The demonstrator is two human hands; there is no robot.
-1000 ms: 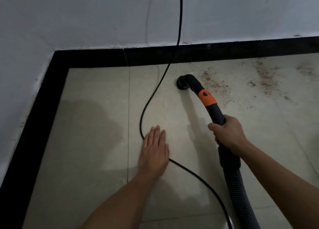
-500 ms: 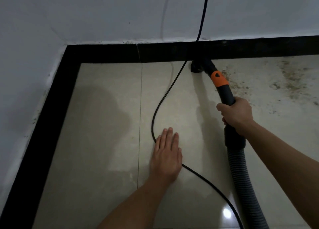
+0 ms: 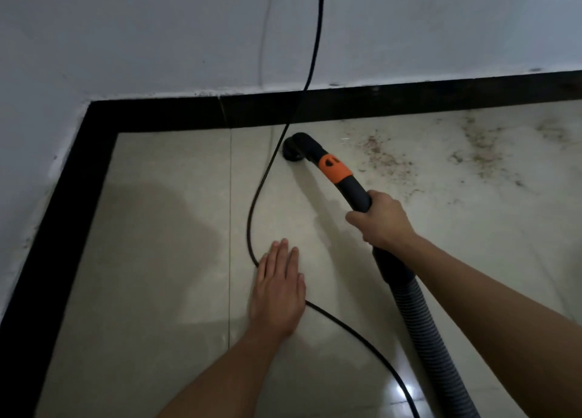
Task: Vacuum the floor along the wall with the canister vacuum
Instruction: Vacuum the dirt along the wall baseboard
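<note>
Beige tiled floor [image 3: 163,260]: a black cable [image 3: 252,228] snakes from the far wall, dirt [image 3: 384,156] scattered far right, vacuum nozzle [image 3: 296,148] and flat left hand [image 3: 278,294] resting on it.

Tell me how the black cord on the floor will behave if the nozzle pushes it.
The cord lies in loose curves, so it is probably floppy and would bend aside, not resist. On the glossy tile it would likely slide easily. The left hand lies flat over it, which may pin that stretch.
</note>
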